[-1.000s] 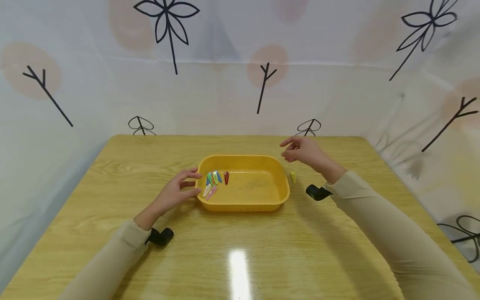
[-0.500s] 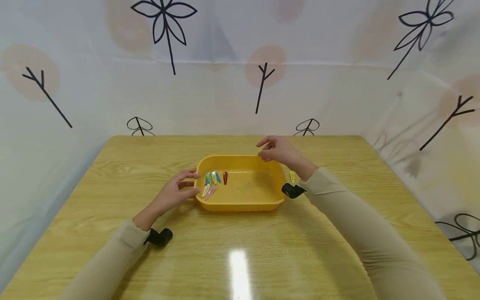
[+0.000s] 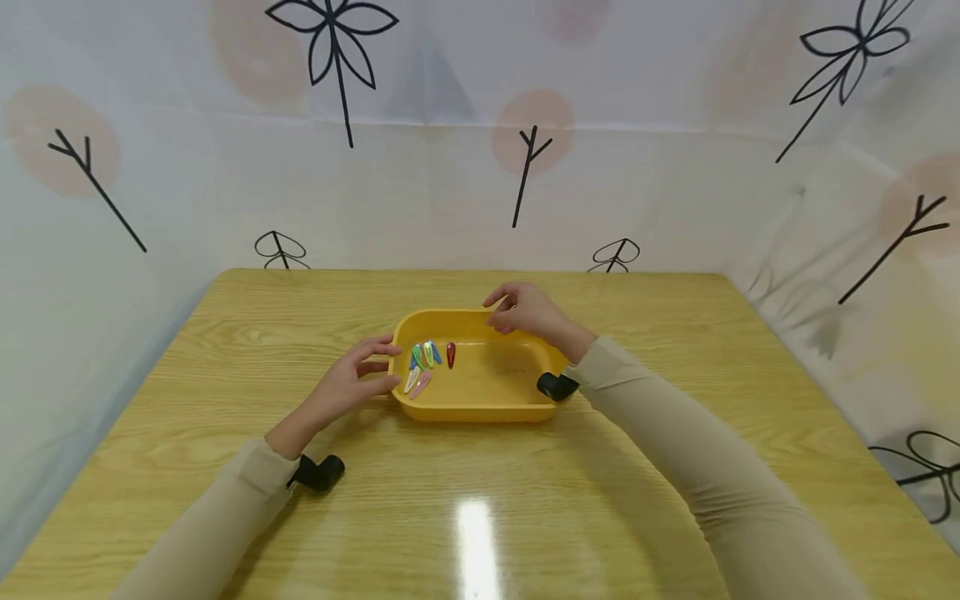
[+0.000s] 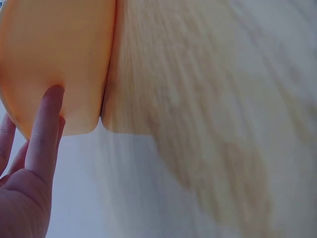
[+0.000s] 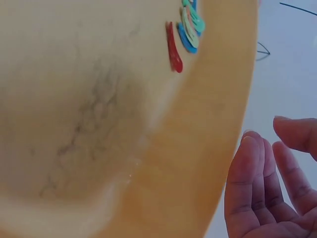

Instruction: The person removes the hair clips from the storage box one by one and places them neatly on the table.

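Note:
A yellow plastic tray (image 3: 480,412) stands on the wooden table. My left hand (image 3: 356,371) holds its left end, with one digit against the outer wall and other fingers at the rim in the left wrist view. Several snap hair clips lie in the tray's left part: a red one (image 3: 451,355), a white one (image 3: 412,380), a pink one (image 3: 421,384) and a blue and green cluster (image 3: 418,358). Over the tray's far rim hovers my right hand (image 3: 525,311), fingers loosely bent. Nothing shows between its fingers (image 5: 242,183) and thumb (image 5: 297,133).
The wooden table (image 3: 300,308) extends around the tray on all sides. Behind it hangs a pale cloth (image 3: 420,192) with drawn flowers. A black wrist camera (image 3: 557,387) hangs beside the tray's right end.
My right hand has moved left from beyond the tray's right end to over its far rim. The right sleeve now covers the place where a yellow clip lay. My left hand stays put.

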A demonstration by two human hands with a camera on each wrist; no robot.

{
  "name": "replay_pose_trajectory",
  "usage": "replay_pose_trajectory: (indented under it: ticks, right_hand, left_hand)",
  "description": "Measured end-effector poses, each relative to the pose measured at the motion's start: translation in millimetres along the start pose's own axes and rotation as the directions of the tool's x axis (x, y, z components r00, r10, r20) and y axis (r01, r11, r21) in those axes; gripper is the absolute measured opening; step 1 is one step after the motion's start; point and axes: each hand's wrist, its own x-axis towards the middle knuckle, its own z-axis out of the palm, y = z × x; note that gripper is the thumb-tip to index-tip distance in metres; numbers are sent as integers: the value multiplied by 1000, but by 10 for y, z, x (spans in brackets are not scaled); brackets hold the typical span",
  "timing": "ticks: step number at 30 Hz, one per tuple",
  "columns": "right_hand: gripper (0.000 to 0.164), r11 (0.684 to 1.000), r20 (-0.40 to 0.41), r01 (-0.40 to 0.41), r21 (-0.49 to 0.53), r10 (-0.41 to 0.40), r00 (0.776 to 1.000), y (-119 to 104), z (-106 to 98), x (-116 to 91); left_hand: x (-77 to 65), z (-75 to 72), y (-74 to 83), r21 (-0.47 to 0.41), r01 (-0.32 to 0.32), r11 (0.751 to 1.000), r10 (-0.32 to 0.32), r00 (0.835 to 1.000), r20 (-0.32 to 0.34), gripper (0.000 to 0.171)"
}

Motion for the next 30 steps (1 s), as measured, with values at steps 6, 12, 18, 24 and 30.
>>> replay_pose_trajectory:
  ticks: [6,12,18,24,30]
  right_hand:
    - [29,1000,42,11,-9,-10,999,39,125,59]
    - [30,997,108,36,-62,-29,994,50,239,130]
    - [30,987,181,48,-153,-19,983,41,305,197]
    - [32,980,211,57,-192,-16,977,39,355,265]
    - [33,978,237,49,-202,0,972,57,426,308]
  left_hand:
    - [3,9,-7,-2,5,1000,-5,1000,7,45]
    - [-10,-7,-17,-14,6,1000,-6,1000,3,45]
    - [-11,0,-4,-3,4,1000,-4,1000,0,45]
    - [-8,15,7,-3,16,1000,-16,1000,-9,44]
    - [-7,22,14,0,20,1000,-20,1000,-22,45]
